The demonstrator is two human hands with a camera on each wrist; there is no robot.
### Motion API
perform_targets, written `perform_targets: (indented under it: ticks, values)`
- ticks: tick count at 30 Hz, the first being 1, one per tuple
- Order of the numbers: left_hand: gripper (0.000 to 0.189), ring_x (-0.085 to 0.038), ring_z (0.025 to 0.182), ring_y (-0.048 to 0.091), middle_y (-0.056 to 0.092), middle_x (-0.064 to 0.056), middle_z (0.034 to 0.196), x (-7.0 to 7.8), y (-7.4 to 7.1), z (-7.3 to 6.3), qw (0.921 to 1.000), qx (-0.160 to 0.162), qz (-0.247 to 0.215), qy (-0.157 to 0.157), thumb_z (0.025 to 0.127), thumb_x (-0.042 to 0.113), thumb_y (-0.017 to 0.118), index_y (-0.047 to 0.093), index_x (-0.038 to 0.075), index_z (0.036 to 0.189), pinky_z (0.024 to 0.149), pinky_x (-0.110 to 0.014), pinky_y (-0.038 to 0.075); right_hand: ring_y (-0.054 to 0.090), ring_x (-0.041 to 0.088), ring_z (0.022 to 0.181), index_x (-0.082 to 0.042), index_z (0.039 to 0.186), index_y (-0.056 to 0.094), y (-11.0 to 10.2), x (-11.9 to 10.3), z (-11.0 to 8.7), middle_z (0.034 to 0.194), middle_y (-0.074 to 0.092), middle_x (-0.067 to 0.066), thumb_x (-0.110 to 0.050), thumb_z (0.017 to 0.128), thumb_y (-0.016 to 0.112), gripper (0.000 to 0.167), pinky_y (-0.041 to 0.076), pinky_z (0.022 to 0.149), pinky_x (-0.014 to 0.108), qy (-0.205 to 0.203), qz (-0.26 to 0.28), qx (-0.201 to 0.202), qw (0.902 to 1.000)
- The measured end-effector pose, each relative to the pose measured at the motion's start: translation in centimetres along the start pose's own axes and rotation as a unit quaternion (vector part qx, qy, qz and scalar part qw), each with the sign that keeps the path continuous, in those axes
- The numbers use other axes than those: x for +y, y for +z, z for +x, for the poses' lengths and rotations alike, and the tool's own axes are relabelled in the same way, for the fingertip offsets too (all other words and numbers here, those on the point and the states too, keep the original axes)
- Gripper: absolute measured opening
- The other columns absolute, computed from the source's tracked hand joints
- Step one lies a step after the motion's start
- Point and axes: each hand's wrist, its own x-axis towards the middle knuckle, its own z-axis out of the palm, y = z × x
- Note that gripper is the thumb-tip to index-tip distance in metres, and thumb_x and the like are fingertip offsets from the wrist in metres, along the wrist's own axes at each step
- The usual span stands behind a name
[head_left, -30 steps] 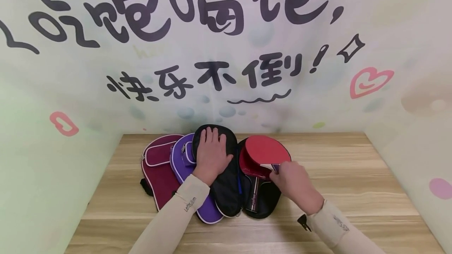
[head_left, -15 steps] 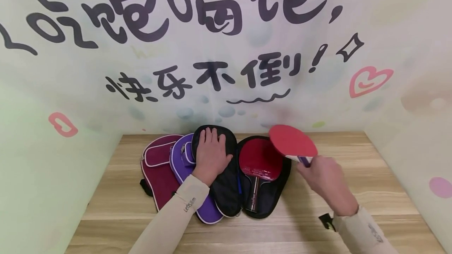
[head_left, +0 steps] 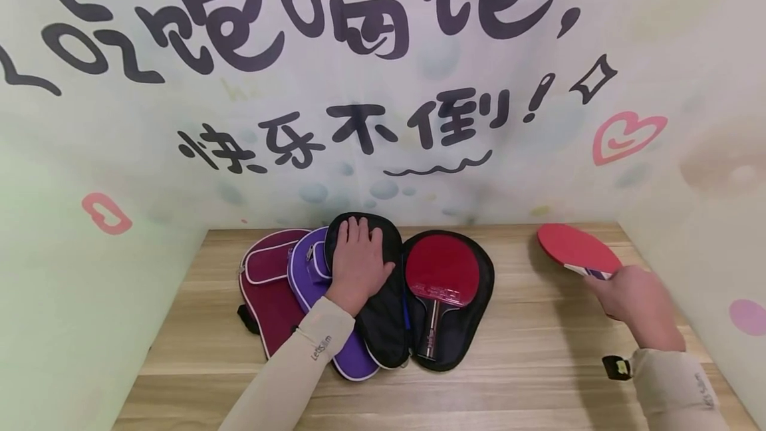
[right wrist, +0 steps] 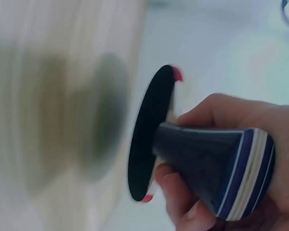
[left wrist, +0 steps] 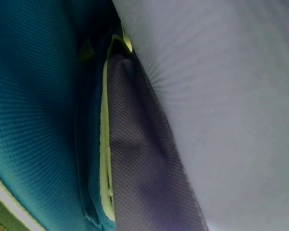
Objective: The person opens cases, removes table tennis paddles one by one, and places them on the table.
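Note:
My right hand (head_left: 637, 301) grips a table tennis bat (head_left: 577, 247) by its handle, holding it above the table at the right. In the right wrist view the fingers curl round the bat's flared, striped handle (right wrist: 207, 163); its dark face turns toward the table. My left hand (head_left: 361, 261) lies flat, fingers extended, on the black cover flap (head_left: 385, 324) of an unzipped bat case. In the other half of that case (head_left: 475, 334) lies a second red bat (head_left: 443, 268), handle toward me. Close-up fabric and piping fill the left wrist view.
A purple case (head_left: 356, 358) lies partly under the black flap. Left of it is a maroon case (head_left: 269, 308) with white piping. Printed walls (head_left: 383, 198) enclose the wooden table (head_left: 526, 378) at the back and both sides.
My right hand has carried its bat rightward from above the open case to the table's right side. The second bat is now fully uncovered. My left hand has stayed in place.

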Motion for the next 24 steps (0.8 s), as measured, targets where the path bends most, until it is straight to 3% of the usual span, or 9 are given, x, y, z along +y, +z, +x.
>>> perform_targets:
  ticks: [12, 19, 24]
  values:
    - [0.075, -0.041, 0.152, 0.034, 0.042, -0.021, 0.160, 0.0, 0.5, 0.1, 1.0000, 0.001, 0.009, -0.003, 0.092, 0.062, 0.063, 0.049, 0.006, 0.140, 0.129, -0.050, 0.020, 0.053, 0.028, 0.062, -0.009, 0.063, 0.054, 1.4, 5.4, 2.2, 0.065, 0.057, 0.010, -0.049, 0.095, 0.053, 0.052, 0.038, 0.047, 0.035, 0.051, 0.012, -0.015, 0.9985]
    - [0.074, -0.040, 0.152, 0.034, 0.042, -0.021, 0.160, 0.0, 0.6, 0.2, 0.9999, 0.005, 0.010, -0.002, 0.092, 0.062, 0.062, 0.049, 0.006, 0.138, 0.129, -0.050, 0.020, 0.058, 0.038, 0.066, 0.009, 0.084, 0.065, 1.4, 6.7, 2.5, 0.082, 0.061, 0.034, -0.048, 0.094, 0.058, 0.059, 0.046, 0.049, 0.043, 0.106, 0.024, -0.030, 0.9936]
    - [0.074, -0.040, 0.152, 0.035, 0.042, -0.021, 0.160, 0.0, 0.5, 0.1, 0.9999, 0.005, 0.012, -0.001, 0.092, 0.062, 0.062, 0.049, 0.006, 0.138, 0.129, -0.050, 0.020, 0.057, 0.037, 0.069, 0.013, 0.091, 0.064, 1.7, 7.1, 2.5, 0.080, 0.060, 0.032, -0.051, 0.094, 0.058, 0.064, 0.048, 0.052, 0.043, 0.149, 0.035, -0.046, 0.9871]
